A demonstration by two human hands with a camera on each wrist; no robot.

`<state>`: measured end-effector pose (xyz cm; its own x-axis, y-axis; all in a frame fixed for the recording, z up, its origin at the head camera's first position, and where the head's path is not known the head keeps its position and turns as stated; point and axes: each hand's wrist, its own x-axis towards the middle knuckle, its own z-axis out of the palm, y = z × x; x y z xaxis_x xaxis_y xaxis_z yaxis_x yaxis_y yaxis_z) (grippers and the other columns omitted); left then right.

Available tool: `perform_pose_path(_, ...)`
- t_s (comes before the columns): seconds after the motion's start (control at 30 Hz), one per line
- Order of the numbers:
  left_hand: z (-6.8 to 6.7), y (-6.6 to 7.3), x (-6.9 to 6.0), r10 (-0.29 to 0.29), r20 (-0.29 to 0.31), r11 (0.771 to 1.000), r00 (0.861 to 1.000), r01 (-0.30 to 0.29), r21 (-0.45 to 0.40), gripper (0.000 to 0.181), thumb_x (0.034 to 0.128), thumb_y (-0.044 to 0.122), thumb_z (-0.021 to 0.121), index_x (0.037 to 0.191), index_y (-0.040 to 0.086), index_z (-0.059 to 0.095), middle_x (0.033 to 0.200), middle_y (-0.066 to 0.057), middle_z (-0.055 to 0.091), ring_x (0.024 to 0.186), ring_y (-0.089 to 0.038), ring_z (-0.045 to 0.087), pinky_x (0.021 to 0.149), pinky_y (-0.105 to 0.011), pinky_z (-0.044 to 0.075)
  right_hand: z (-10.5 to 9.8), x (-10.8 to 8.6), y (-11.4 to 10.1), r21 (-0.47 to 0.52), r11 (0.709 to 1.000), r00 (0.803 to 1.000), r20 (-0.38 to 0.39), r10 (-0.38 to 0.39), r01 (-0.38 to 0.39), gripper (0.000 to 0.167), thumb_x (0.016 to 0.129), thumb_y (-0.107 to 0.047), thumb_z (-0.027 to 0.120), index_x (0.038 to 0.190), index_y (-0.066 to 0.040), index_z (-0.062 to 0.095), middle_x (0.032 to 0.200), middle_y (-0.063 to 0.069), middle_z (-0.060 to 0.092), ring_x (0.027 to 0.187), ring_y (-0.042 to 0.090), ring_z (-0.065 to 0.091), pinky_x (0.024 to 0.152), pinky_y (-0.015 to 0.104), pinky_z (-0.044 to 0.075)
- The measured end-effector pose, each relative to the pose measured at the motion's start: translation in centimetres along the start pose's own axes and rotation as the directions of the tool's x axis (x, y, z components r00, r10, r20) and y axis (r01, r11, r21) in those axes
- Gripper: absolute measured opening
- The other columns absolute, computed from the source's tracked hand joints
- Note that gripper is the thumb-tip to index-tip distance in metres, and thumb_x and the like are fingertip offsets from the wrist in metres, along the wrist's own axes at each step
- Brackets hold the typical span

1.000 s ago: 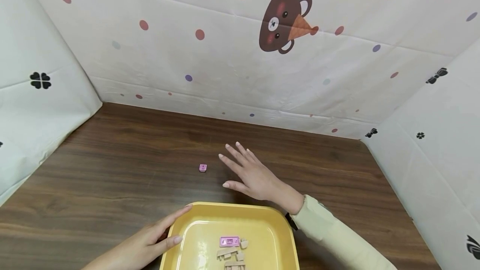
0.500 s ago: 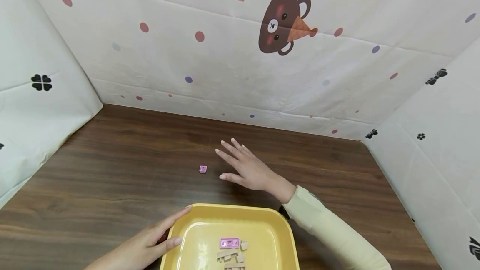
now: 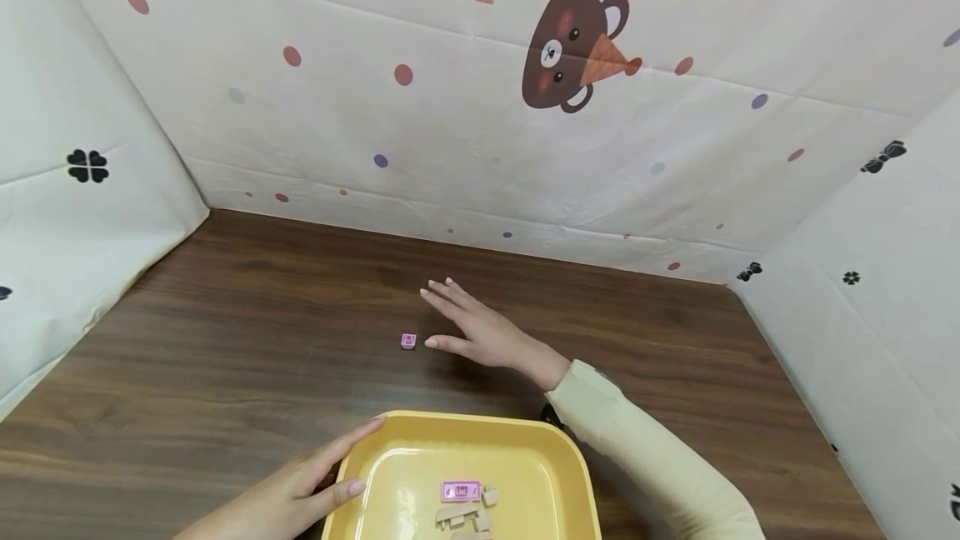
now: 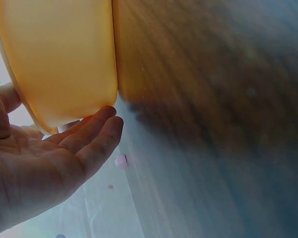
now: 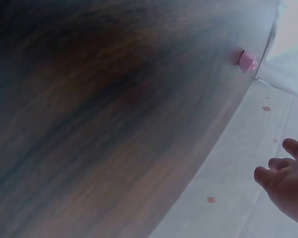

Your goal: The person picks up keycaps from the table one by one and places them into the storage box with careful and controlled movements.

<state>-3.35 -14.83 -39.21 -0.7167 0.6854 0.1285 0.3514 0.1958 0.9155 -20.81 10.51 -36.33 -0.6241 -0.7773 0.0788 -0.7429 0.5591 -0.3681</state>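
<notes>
My left hand (image 3: 300, 486) holds the left corner of a yellow tray (image 3: 480, 418), thumb over the rim and fingers along the outer wall. In the left wrist view the fingers (image 4: 96, 131) lie against the tray's side. Out over the table, my right hand (image 3: 487, 332) has its fingers stretched and holds nothing. Just left of its thumb a small pink block (image 3: 408, 342) stands on the wood, apart from the hand. That pink block (image 5: 247, 61) also shows at the upper right of the right wrist view.
In the tray lie a pink rectangular piece (image 3: 461, 491) and several beige pieces (image 3: 457, 515). The dark wooden table (image 3: 225, 340) is bounded by a white patterned sheet (image 3: 450, 132) behind and at both sides.
My right hand has moved left and slightly farther away, nearer the small pink block. The left hand keeps its place at the tray.
</notes>
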Motion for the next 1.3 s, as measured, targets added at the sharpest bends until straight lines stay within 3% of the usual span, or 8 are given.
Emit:
perform_pose_path(0.13,0.0,0.0,0.0,0.01,0.002,1.0,1.0,-0.01,0.01,0.055,0.0961,0.009,0.045,0.145,0.008,0.019,0.128,-0.021,0.046,0.1,-0.005,0.052,0.08,-0.019,0.044,0.2,0.5,0.1,0.095,0.995,0.999,0.017,0.033,-0.035,0.066,0.091,-0.04,0.052,0.146,-0.019,0.023,0.15,0.005,0.02,0.138,0.023,0.01,0.107,0.042,0.021)
perform_pose_path(0.33,0.0,0.0,0.1,0.008,0.018,0.999,1.0,-0.008,-0.041,0.055,0.0963,0.008,0.044,0.145,0.006,0.018,0.126,-0.024,0.045,0.098,-0.006,0.053,0.079,-0.02,0.045,0.7,1.4,0.5,0.211,0.977,1.0,0.011,0.022,-0.024,0.064,0.091,-0.034,0.055,0.144,-0.01,0.028,0.147,0.013,0.027,0.135,0.031,0.019,0.107,0.044,0.021)
perform_pose_path(0.67,0.0,-0.2,0.1,0.011,0.018,1.0,1.0,-0.011,-0.027,0.056,0.0966,0.007,0.043,0.146,0.009,0.017,0.124,-0.021,0.048,0.096,-0.005,0.054,0.079,-0.02,0.045,1.7,2.4,0.8,0.334,0.938,0.995,-0.005,0.098,-0.091,0.058,0.089,-0.029,0.059,0.139,-0.009,0.038,0.14,0.008,0.041,0.127,0.02,0.037,0.102,0.036,0.033)
perform_pose_path(0.77,-0.1,-0.1,0.0,0.002,0.025,0.998,1.0,0.0,-0.056,0.056,0.0968,0.007,0.042,0.146,0.009,0.016,0.126,-0.022,0.047,0.098,-0.006,0.054,0.08,-0.02,0.045,2.1,2.7,0.9,0.402,0.91,0.993,-0.011,0.116,-0.102,0.055,0.089,-0.025,0.061,0.136,-0.005,0.042,0.132,0.01,0.049,0.118,0.02,0.047,0.095,0.033,0.04)
perform_pose_path(0.87,-0.1,0.0,0.0,-0.003,0.024,0.998,1.0,0.004,-0.064,0.055,0.0968,0.008,0.042,0.146,0.009,0.017,0.126,-0.022,0.046,0.098,-0.006,0.054,0.08,-0.02,0.045,2.4,3.1,0.9,0.468,0.876,0.991,0.0,0.132,-0.117,0.051,0.088,-0.021,0.062,0.132,-0.002,0.046,0.122,0.012,0.057,0.098,0.017,0.056,0.079,0.027,0.047)
perform_pose_path(1.03,-0.2,0.0,0.0,-0.021,0.03,0.998,0.999,0.023,-0.064,0.055,0.0972,0.009,0.042,0.146,0.009,0.016,0.128,-0.024,0.045,0.101,-0.006,0.053,0.081,-0.02,0.044,2.8,3.5,0.8,0.553,0.817,0.986,0.062,0.158,-0.165,0.046,0.088,-0.018,0.061,0.129,-0.001,0.05,0.115,0.012,0.061,0.067,0.014,0.054,0.058,0.026,0.049)
perform_pose_path(1.1,-0.2,0.1,0.0,-0.029,0.034,0.997,0.999,0.031,-0.065,0.055,0.0975,0.009,0.041,0.146,0.01,0.016,0.129,-0.024,0.045,0.102,-0.006,0.053,0.082,-0.019,0.044,3.0,3.6,0.8,0.577,0.796,0.983,0.084,0.162,-0.181,0.046,0.088,-0.017,0.062,0.129,0.0,0.05,0.114,0.013,0.061,0.062,0.015,0.053,0.058,0.028,0.05)
perform_pose_path(1.3,-0.2,0.1,0.0,-0.038,0.036,0.997,0.999,0.04,-0.064,0.054,0.0975,0.01,0.042,0.146,0.011,0.017,0.13,-0.024,0.044,0.104,-0.006,0.051,0.083,-0.019,0.042,3.2,3.8,0.7,0.624,0.75,0.976,0.138,0.171,-0.219,0.042,0.087,-0.013,0.062,0.126,0.001,0.052,0.114,0.014,0.061,0.069,0.011,0.057,0.058,0.028,0.05)
